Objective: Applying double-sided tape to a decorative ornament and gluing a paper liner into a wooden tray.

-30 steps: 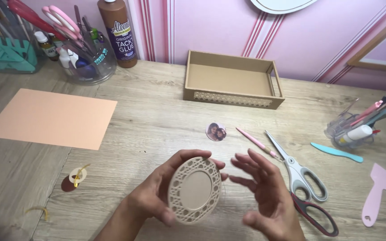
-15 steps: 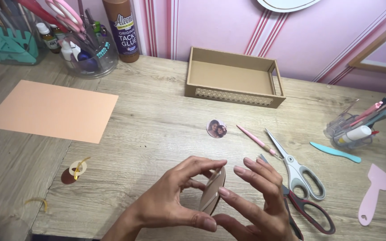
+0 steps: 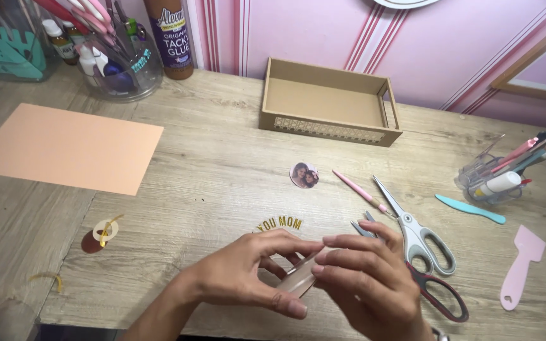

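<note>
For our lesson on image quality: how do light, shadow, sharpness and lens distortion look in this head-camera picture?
Head view: soft, even light on the wooden table, with only faint shadows under the left hand and right hand; scissors and tray are sharp; the corners darken and the table edges bow, suggesting a wide lens.

Bare wooden tabletop [image 3: 222, 164] open between hands and shallow tan cardboard tray [image 3: 327, 104] at back. Small round photo cutout [image 3: 304, 175] and curved gold letter strip [image 3: 280, 223] lie in middle. Right side crowded: grey-handled scissors [image 3: 415, 230], thin pink stick tool [image 3: 359, 190]. Left: peach paper sheet [image 3: 64, 146], flat.
</note>
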